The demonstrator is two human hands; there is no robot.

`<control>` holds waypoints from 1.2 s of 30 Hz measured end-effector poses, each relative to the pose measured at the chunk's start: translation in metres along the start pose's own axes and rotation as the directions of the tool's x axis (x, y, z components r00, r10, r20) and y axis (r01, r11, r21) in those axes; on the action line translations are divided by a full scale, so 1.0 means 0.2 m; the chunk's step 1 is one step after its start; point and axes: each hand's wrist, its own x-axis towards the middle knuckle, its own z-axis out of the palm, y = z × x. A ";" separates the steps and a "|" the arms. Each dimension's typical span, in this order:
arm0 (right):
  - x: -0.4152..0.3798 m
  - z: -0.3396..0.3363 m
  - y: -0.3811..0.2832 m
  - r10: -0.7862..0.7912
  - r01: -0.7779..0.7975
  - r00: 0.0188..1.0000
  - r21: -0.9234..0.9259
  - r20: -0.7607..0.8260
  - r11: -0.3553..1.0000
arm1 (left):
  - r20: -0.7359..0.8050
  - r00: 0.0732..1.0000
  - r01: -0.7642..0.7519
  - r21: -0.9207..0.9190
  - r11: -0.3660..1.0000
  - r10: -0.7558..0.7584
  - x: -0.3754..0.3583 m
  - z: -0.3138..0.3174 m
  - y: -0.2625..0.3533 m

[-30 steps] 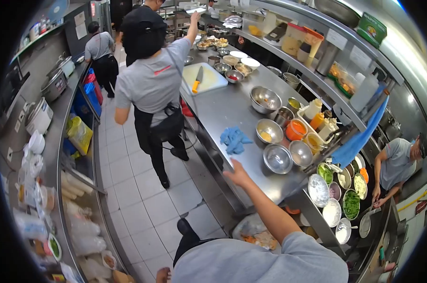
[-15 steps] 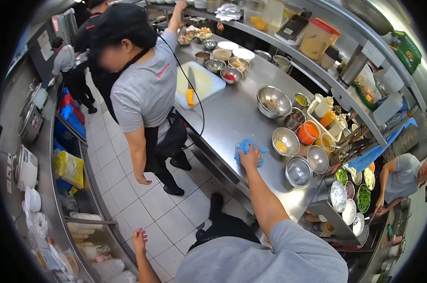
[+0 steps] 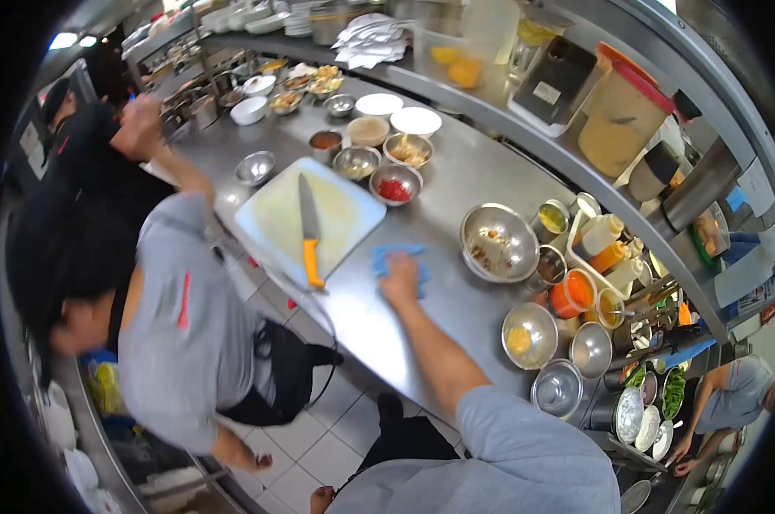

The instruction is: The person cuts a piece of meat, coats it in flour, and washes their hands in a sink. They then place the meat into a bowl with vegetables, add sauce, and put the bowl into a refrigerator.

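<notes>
My right hand (image 3: 400,279) presses a blue cloth (image 3: 411,254) against the steel worktop (image 3: 353,321), its fingers bunched on the cloth and blurred. Low at the frame's bottom edge, my left hand (image 3: 321,499) shows only in part beside my body, away from the worktop; its fingers are too small to read. Left of the cloth, a knife (image 3: 310,248) with an orange handle lies on a cutting board (image 3: 353,202). A large metal bowl (image 3: 499,242) with food scraps stands to the cloth's right.
A co-worker (image 3: 186,317) stands close on the left, an arm raised. Small bowls (image 3: 396,184) stand behind the board. More bowls (image 3: 529,336) and sauce bottles (image 3: 602,233) line the right side, under a loaded shelf (image 3: 567,154). Another person (image 3: 734,394) is at far right.
My right hand and the cloth have moved across the worktop toward the cutting board. My left hand has drawn in toward my body. The view has shifted, and the co-worker appears nearer.
</notes>
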 end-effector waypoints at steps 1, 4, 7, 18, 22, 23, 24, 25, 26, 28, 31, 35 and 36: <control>-0.02 0.03 -0.13 -0.061 0.061 0.998 0.025 0.034 0.998 | 0.041 0.999 -0.018 0.012 1.000 0.018 0.07 0.03 0.08; -0.19 -0.07 -0.38 -0.245 0.206 0.952 0.204 0.184 0.957 | 0.195 0.974 -0.122 0.010 0.992 0.118 0.31 0.14 0.29; -0.37 -0.25 -0.35 -0.394 0.330 0.895 0.285 0.208 0.900 | 0.368 0.896 -0.251 -0.045 0.967 0.250 0.61 0.23 0.47; -1.48 -1.05 0.12 0.314 -0.301 0.939 -0.110 0.137 0.947 | 0.655 0.632 -0.585 0.053 0.810 0.413 0.90 0.32 1.16; -1.95 -1.33 0.22 0.695 -0.702 0.670 -0.081 0.262 0.707 | 0.768 0.514 -0.804 0.276 0.527 0.383 1.11 0.23 1.17; -1.97 -1.42 0.22 0.767 -0.809 0.543 -0.031 0.341 0.587 | 0.731 0.603 -0.721 0.325 0.612 0.321 1.09 0.16 1.21; -1.96 -1.49 0.18 0.775 -0.816 0.537 -0.029 0.334 0.578 | 0.686 0.685 -0.622 0.374 0.688 0.246 1.04 0.10 1.25; -1.93 -1.56 0.13 0.822 -0.844 0.525 0.011 0.218 0.536 | 0.748 0.618 -0.643 0.302 0.704 0.244 1.19 0.07 1.21; -1.92 -1.63 0.09 0.861 -0.867 0.498 0.054 0.105 0.495 | 0.753 0.614 -0.644 0.304 0.702 0.237 1.27 0.03 1.19; -1.79 -1.65 0.06 0.813 -0.809 0.581 0.134 0.032 0.573 | 0.841 0.413 -0.864 0.241 0.443 0.349 1.44 -0.06 1.17; -1.48 -1.61 -0.08 0.667 -0.633 0.745 0.321 0.005 0.704 | 0.896 0.247 -0.968 0.214 0.127 0.369 1.60 -0.24 1.12; -1.29 -1.69 -0.28 0.564 -0.577 0.801 0.507 0.200 0.640 | 0.616 0.771 -0.455 0.354 0.817 0.162 1.26 -0.32 1.26; -1.30 -1.71 -0.25 0.595 -0.625 0.767 0.492 0.241 0.606 | 0.625 0.769 -0.460 0.398 0.794 0.132 1.18 -0.34 1.31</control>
